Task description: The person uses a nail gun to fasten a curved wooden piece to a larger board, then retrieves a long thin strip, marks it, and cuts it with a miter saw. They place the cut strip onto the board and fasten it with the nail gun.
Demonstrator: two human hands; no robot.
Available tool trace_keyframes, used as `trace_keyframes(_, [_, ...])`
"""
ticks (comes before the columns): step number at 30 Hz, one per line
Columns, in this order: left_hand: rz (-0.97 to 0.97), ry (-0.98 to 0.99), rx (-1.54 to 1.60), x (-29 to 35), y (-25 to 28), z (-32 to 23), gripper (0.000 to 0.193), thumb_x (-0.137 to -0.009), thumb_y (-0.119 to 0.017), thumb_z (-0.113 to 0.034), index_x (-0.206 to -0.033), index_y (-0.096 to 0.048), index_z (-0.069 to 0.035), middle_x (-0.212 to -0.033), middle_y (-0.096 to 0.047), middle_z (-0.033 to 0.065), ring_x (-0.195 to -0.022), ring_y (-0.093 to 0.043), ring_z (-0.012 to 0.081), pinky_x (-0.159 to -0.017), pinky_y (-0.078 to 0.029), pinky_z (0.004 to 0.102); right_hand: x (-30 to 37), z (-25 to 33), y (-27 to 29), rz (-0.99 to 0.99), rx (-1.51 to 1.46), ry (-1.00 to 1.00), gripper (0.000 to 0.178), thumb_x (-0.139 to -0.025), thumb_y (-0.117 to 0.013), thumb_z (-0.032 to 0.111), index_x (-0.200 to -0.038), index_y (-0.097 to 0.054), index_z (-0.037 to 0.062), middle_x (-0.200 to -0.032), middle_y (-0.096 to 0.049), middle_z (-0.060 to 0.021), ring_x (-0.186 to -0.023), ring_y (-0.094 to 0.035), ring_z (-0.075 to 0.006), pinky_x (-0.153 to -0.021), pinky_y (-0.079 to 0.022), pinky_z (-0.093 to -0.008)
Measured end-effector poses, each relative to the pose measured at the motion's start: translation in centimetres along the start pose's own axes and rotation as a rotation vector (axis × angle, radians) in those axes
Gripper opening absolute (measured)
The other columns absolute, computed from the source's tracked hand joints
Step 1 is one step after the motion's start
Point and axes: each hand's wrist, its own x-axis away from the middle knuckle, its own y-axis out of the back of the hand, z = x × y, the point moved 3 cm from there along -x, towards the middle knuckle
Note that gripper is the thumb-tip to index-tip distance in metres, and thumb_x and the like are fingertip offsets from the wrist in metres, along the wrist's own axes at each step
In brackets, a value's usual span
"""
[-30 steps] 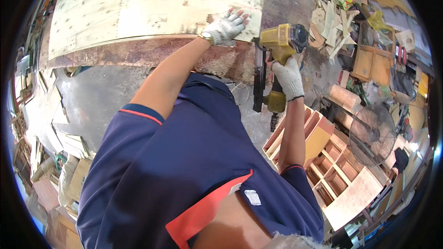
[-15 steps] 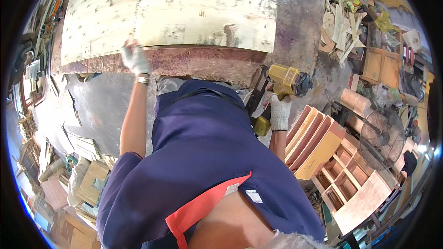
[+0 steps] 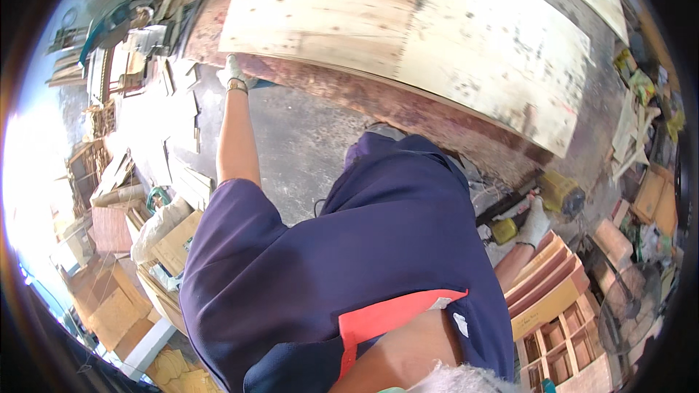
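Observation:
Pale, dark-spotted plywood sheets lie across a worn reddish-brown work surface ahead of me. A seam crosses the top sheet. At the near-left corner of the plywood is my gloved left hand, arm stretched forward. Its fingers are small and blurred, so their grip on the edge is unclear. Down on the right, my gloved right hand is closed round the handle of a yellow and black nail gun. The gun hangs low beside the near-right end of the work surface, apart from the plywood.
Wooden boards and a compartmented wooden frame stand close on my right, beside a floor fan. Scrap wood lies at the far right. Cardboard and panels are piled on my left.
My view has swung, shifting the plywood rightward in the picture. My left hand has moved left along the plywood's near edge to its corner. The nail gun stays in my right hand, now lower.

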Motion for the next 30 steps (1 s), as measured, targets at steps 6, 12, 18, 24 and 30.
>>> trace_keyframes(6, [0.308, 0.195, -0.203, -10.0, -0.4, -2.2, 0.077, -0.081, -0.079, -0.044, -0.145, -0.048, -0.016, -0.147, -0.041, 0.0184, -0.107, -0.059, 0.0386, -0.085, -0.053, 0.0514, -1.6, -1.7, 1.2, -0.016, -0.096, -0.163, 0.020, -0.088, -0.069, 0.017, -0.103, -0.076, 0.0064, -0.104, -0.070, 0.0001, -0.080, -0.060, -0.0115, -0.070, -0.051, -0.0289])
trace_keyframes(12, [1.071, 0.533, 0.065, -11.9, -2.7, -3.8, 0.033, -0.101, -0.058, -0.044, -0.119, -0.064, -0.016, -0.092, -0.069, 0.0033, -0.080, -0.063, 0.0199, -0.079, -0.054, 0.0391, 0.4, -0.1, 0.3, -0.028, -0.140, -0.163, 0.028, -0.087, -0.071, 0.026, -0.107, -0.076, 0.0075, -0.097, -0.069, 0.0027, -0.066, -0.053, -0.0106, -0.058, -0.047, -0.0264])
trace_keyframes(18, [0.750, 0.385, -0.135, -14.5, -1.9, -3.8, 0.065, -0.089, -0.071, -0.029, -0.147, -0.044, -0.019, -0.141, -0.045, 0.0075, -0.119, -0.053, 0.0303, -0.100, -0.051, 0.0502, 2.1, 1.7, -1.2, -0.113, -0.044, -0.148, 0.019, -0.085, -0.073, 0.024, -0.096, -0.073, 0.0086, -0.080, -0.064, -0.0021, -0.058, -0.059, -0.0151, -0.053, -0.052, -0.0299])
trace_keyframes(24, [0.810, 0.269, -0.286, -15.7, -2.7, -4.3, 0.067, -0.088, -0.072, -0.021, -0.149, -0.044, -0.018, -0.143, -0.046, 0.0155, -0.124, -0.053, 0.0360, -0.095, -0.055, 0.0503, 3.3, 2.7, -2.2, -0.153, -0.059, -0.139, 0.018, -0.086, -0.067, 0.019, -0.094, -0.073, 0.0041, -0.073, -0.064, -0.0036, -0.057, -0.060, -0.0152, -0.053, -0.049, -0.0301])
trace_keyframes(30, [0.717, 0.333, -0.160, -14.5, -3.2, -4.7, 0.066, -0.093, -0.068, -0.042, -0.140, -0.047, -0.001, -0.138, -0.052, 0.0156, -0.124, -0.054, 0.0302, -0.102, -0.049, 0.0518, 3.4, 3.8, -2.4, -0.119, -0.046, -0.140, 0.018, -0.085, -0.066, 0.017, -0.092, -0.071, 0.0017, -0.076, -0.065, -0.0046, -0.058, -0.061, -0.0158, -0.054, -0.049, -0.0301])
